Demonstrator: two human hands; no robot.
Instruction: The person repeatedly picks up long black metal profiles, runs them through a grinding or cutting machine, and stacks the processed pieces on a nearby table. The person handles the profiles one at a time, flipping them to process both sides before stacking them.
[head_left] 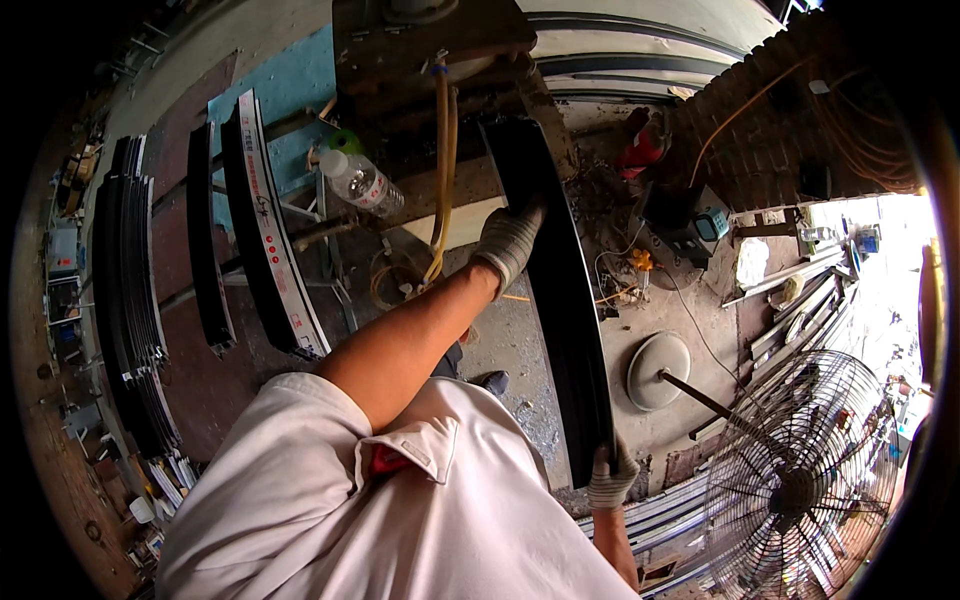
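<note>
A long black metal profile [560,290] slants in front of me, from beside the dark machine down toward my right side. My left hand [510,242], in a pale knitted glove, is closed on its upper part; some of the fingers disappear against the black surface. My right hand [612,476], gloved the same way, grips the profile's near end, with the thumb on the face and the other fingers mostly hidden. The far end of the profile lies close to the dark machine table [435,45], which has yellowish hoses [441,170] hanging from it.
On the left, several black profiles [128,290] lie on a rack, one with a printed white film [268,220]. A plastic bottle [360,184] stands near the machine. To the right are a large floor fan [795,490], its round base [659,370], loose cables and stacked metal strips [800,315].
</note>
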